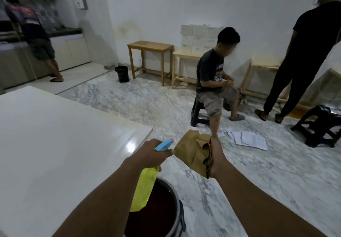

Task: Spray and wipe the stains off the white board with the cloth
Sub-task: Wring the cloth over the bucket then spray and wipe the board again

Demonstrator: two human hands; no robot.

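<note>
The spraying step is judged to be in hand but not yet begun: nothing is aimed at the large glossy white board (60, 144), which lies flat to the left of both sets of fingers. The translucent yellow spray bottle with a light-blue trigger head (145, 181) is gripped at its neck by the left hand (151, 153), fingers wrapped closed, nozzle pointed forward-right, body hung above a dark round bucket (156, 212). The crumpled tan cloth (193, 153) is clamped in the closed fingers of the right hand (215, 155), forearm extended, palm turned inward. Next, the nozzle would need to be swung left toward the board.
</note>
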